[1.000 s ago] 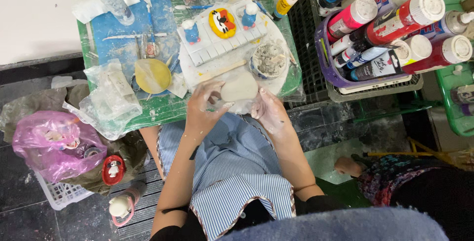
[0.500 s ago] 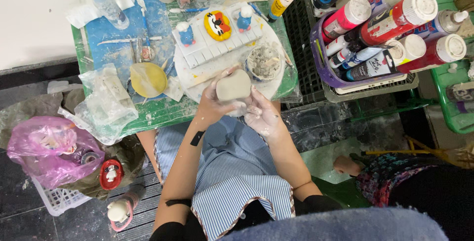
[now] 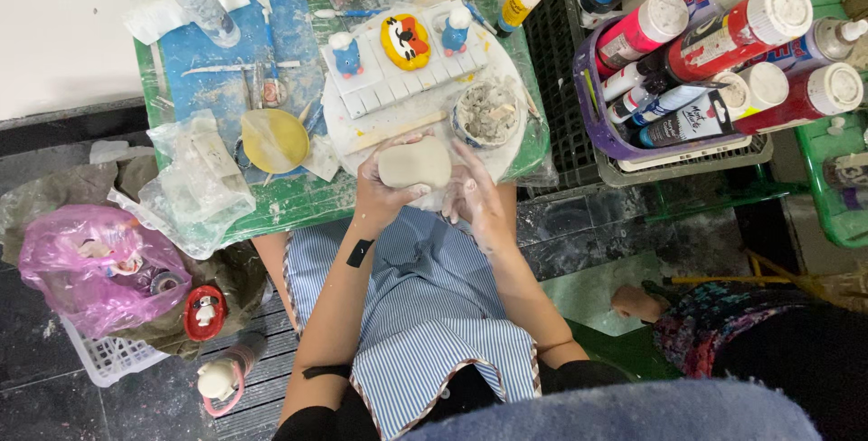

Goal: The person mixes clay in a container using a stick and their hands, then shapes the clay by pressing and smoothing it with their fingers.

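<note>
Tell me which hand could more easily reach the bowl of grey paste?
Probably the right hand: it lies open beside the clay lump, just below the bowl, while the left hand cradles the lump.

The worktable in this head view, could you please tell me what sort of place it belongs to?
Probably a craft or pottery-painting studio: a lump of pale clay in hand, painted figurines on a white board, and a basket of paint bottles.

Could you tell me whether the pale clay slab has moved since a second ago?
Yes. The clay slab was lying on the round white board; the left hand now holds it tilted up at the board's near edge.
</note>
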